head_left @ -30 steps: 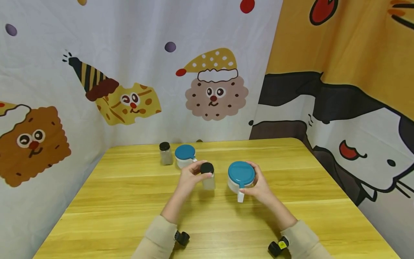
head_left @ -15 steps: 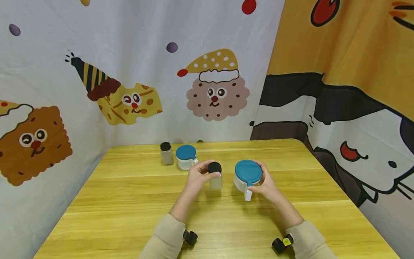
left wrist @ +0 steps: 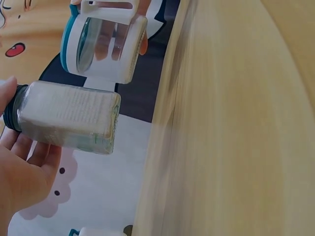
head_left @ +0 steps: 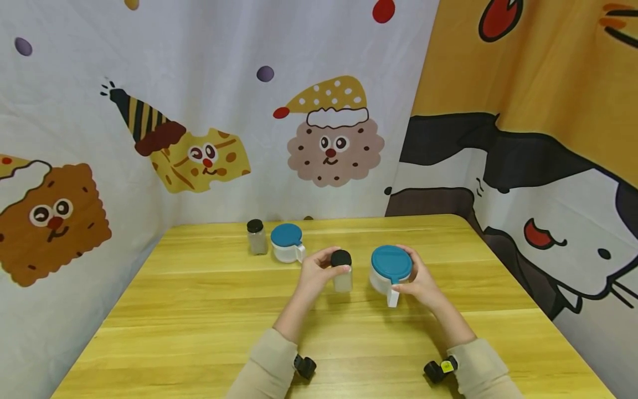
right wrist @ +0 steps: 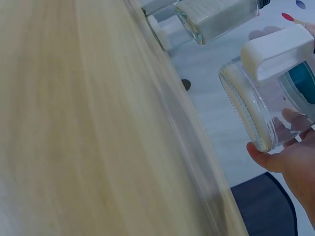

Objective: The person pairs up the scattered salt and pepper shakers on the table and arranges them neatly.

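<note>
My left hand [head_left: 316, 274] grips a square glass jar [head_left: 342, 280] by its black lid, fingers behind and thumb in front. In the left wrist view the jar [left wrist: 69, 115] has pale contents and its base hangs clear of the table. To its right my right hand [head_left: 423, 282] holds a round clear container with a blue lid [head_left: 391, 262], its white handle [head_left: 392, 296] facing me. The right wrist view shows this container [right wrist: 261, 103] raised off the table, with pale contents at its bottom and fingers around its side. Jar and container are apart.
Toward the back left of the wooden table [head_left: 199, 310] stand another black-lidded jar [head_left: 257, 241] and a second blue-lidded container [head_left: 286, 236], side by side. Patterned cloth [head_left: 219, 66] hangs behind the table and along its sides.
Both hands have moved to the right, carrying the jar and the blue-lidded container along. The second container's handle has come out from behind my left hand.
</note>
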A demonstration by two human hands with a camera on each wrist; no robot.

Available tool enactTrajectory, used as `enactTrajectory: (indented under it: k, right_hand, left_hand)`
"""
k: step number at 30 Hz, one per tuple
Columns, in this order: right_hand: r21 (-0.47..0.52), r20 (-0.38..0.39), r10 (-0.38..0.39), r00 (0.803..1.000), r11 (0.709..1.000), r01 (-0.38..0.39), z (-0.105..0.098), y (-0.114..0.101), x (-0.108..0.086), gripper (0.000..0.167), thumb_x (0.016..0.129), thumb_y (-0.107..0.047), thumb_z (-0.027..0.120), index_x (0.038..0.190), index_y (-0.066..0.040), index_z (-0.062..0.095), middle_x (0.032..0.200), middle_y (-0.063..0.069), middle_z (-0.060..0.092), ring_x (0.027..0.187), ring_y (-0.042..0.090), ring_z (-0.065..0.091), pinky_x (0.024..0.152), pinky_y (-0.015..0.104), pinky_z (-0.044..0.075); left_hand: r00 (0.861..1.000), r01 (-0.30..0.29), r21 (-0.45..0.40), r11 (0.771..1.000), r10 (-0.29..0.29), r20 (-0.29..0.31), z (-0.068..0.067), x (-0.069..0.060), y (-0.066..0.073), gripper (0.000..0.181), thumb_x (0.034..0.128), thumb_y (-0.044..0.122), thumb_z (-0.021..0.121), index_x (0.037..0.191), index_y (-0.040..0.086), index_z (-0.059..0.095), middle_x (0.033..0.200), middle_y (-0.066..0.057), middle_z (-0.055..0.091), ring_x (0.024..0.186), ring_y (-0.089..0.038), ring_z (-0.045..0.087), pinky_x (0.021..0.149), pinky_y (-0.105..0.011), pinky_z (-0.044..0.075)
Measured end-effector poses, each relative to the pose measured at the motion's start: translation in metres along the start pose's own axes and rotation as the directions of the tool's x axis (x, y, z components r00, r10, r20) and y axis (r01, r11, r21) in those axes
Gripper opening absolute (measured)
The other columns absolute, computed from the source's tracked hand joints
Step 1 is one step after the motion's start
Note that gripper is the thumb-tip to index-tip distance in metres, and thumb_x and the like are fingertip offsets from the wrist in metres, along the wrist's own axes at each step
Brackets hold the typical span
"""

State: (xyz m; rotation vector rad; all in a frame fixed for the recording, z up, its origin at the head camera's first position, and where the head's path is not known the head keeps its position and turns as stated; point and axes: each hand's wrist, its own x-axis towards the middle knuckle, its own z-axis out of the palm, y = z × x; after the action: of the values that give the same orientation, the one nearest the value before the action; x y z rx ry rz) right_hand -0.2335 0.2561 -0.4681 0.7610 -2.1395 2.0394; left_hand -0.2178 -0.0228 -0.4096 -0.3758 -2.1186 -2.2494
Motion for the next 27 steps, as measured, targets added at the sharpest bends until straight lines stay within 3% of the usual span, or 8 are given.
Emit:
enactTrajectory:
  k: [5, 11, 18, 27]
  right_hand:
    - [0.000, -0.001, 0.019, 1.000, 1.000, -0.019, -0.007, 0.002, -0.001, 0.086, 0.071, 0.012, 0.071, 0.144, -0.007, 0.030, 0.131, 0.004, 0.048, 0.115, 0.013, 0.052, 0.093, 0.024, 0.043]
    - [0.035, -0.011, 0.012, 1.000, 0.999, -0.012, -0.014, 0.004, -0.002, 0.085, 0.071, 0.013, 0.070, 0.143, -0.002, 0.029, 0.129, 0.000, 0.050, 0.112, 0.013, 0.053, 0.088, 0.025, 0.047]
    - [0.026, -0.007, 0.008, 1.000, 1.000, -0.008, -0.021, 0.005, -0.002, 0.088, 0.071, 0.013, 0.071, 0.143, 0.010, 0.020, 0.127, -0.003, 0.052, 0.111, 0.011, 0.053, 0.086, 0.025, 0.048]
    - [0.043, 0.003, 0.031, 1.000, 0.999, -0.031, -0.032, 0.006, -0.005, 0.087, 0.072, 0.010, 0.073, 0.144, 0.004, 0.024, 0.130, -0.003, 0.050, 0.114, 0.011, 0.051, 0.089, 0.024, 0.045]
  left_hand:
    - [1.000, 0.000, -0.007, 1.000, 0.000, -0.008, 0.008, 0.002, -0.003, 0.043, 0.0761, 0.002, 0.080, 0.116, -0.002, 0.067, 0.100, -0.011, 0.069, 0.096, -0.020, 0.062, 0.086, -0.033, 0.049]
    - [1.000, -0.004, -0.026, 1.000, 0.004, -0.017, 0.016, 0.006, -0.009, 0.043, 0.0753, 0.002, 0.080, 0.115, -0.005, 0.066, 0.098, -0.009, 0.069, 0.093, -0.020, 0.062, 0.086, -0.033, 0.049]
    - [0.999, 0.026, -0.019, 0.999, -0.026, -0.039, 0.022, 0.018, -0.037, 0.045, 0.0730, 0.009, 0.084, 0.115, 0.004, 0.069, 0.097, -0.003, 0.069, 0.095, -0.019, 0.061, 0.086, -0.034, 0.049]
    - [0.999, 0.020, -0.030, 0.999, -0.021, -0.041, 0.031, 0.024, -0.041, 0.043, 0.0712, 0.010, 0.086, 0.112, 0.010, 0.072, 0.096, -0.002, 0.070, 0.094, -0.019, 0.062, 0.084, -0.034, 0.050]
